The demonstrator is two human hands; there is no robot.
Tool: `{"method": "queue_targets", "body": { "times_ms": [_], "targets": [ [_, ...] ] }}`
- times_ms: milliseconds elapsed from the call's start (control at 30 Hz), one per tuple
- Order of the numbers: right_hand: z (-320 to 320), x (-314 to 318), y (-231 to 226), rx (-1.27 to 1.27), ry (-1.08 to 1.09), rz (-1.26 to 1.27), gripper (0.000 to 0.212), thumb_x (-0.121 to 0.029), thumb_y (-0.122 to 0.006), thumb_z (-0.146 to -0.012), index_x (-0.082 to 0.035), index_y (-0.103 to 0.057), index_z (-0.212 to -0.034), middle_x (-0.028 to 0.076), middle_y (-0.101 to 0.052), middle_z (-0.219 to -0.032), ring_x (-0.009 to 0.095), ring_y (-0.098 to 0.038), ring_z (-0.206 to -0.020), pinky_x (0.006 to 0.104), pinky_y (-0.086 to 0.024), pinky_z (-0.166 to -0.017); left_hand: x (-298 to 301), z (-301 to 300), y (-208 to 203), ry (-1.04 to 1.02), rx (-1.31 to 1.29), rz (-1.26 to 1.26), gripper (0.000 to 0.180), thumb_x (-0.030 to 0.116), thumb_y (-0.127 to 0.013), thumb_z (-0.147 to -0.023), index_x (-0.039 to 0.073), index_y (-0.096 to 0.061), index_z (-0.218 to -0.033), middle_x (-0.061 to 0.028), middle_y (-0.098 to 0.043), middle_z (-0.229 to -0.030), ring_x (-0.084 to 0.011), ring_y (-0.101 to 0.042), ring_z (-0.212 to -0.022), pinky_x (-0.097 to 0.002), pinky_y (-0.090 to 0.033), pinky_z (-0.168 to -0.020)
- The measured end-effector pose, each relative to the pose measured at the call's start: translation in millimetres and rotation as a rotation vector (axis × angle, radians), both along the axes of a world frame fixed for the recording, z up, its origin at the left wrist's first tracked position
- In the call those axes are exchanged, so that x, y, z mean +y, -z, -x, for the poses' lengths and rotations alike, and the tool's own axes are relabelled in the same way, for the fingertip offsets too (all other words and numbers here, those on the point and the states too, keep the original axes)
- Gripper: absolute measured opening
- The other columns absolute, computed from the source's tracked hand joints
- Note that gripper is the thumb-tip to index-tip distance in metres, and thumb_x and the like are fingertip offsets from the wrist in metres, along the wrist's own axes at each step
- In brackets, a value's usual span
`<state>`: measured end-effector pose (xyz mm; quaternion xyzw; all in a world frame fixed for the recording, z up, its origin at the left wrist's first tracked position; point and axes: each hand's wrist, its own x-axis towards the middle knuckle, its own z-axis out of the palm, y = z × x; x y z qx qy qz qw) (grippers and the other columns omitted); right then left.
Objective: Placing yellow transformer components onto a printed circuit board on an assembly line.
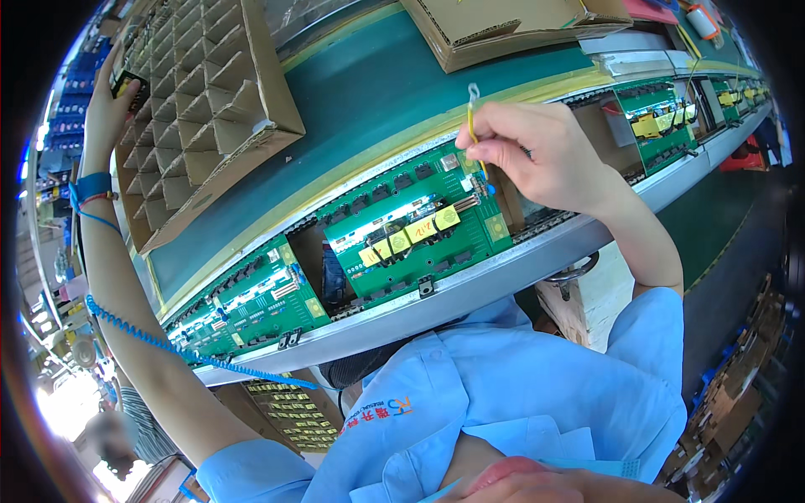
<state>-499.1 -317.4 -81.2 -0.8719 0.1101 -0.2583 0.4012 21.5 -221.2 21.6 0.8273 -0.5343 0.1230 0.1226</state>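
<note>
My right hand (pixel 541 159) pinches a short yellow wire (pixel 471 117) between thumb and fingertips. The wire stands upright, with a pale metal terminal at its top end. Just below that hand lies a green circuit board (pixel 394 281) on the line, bearing a row of yellow-topped transformers (pixel 411 235). Far to the left, my left hand (pixel 105 109) is closed round a small black-and-yellow component (pixel 130 86) at the outer edge of a cardboard box with dividers (pixel 272 101). Part of its fingers is hidden. A blue wrist strap (pixel 94 186) with a coiled cord circles my left wrist.
A second circuit board (pixel 251 298) sits to the left on the metal conveyor rail (pixel 537 243), and another board (pixel 650 126) to the right. An open cardboard box (pixel 511 21) rests on the green bench (pixel 369 92) beyond. At lower left a person (pixel 138 427) is nearby.
</note>
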Motion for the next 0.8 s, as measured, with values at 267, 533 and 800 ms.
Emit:
{"method": "queue_targets", "body": {
  "times_ms": [267,533,800],
  "targets": [
    [-4.5,-0.5,15.1,0.011,-0.046,0.125,0.009,-0.009,-0.067,-0.087,-0.005,-0.063,-0.095,0.007,-0.07,-0.085,0.028,-0.067,-0.074,0.037,-0.051,-0.06,44.7,19.0,-31.9,-0.007,0.21,0.328,0.045,0.025,-0.069,-0.094,0.01,-0.06,-0.135,-0.0126,-0.069,-0.11,-0.0121,-0.067,-0.096,-0.0243,-0.055,-0.081],
    [-7.1,3.6,11.0,-0.065,-0.072,0.228,0.009,-0.005,-0.066,-0.085,-0.006,-0.063,-0.094,0.007,-0.068,-0.082,0.028,-0.065,-0.07,0.037,-0.05,-0.058,130.8,134.4,-32.7,0.157,1.084,0.422,0.047,0.015,-0.059,-0.099,-0.006,-0.046,-0.139,-0.0159,-0.059,-0.129,-0.0228,-0.061,-0.116,-0.0341,-0.051,-0.101],
    [-3.4,11.7,6.8,0.013,0.001,0.273,0.02,-0.01,-0.072,-0.081,-0.005,-0.065,-0.1,0.007,-0.069,-0.081,0.025,-0.067,-0.069,0.0335,-0.051,-0.057,161.3,254.5,26.8,0.06,1.34,0.202,0.05,0.01,-0.062,-0.094,-0.004,-0.045,-0.139,-0.0099,-0.058,-0.126,-0.016,-0.06,-0.112,-0.0282,-0.052,-0.094]
  ]
}}
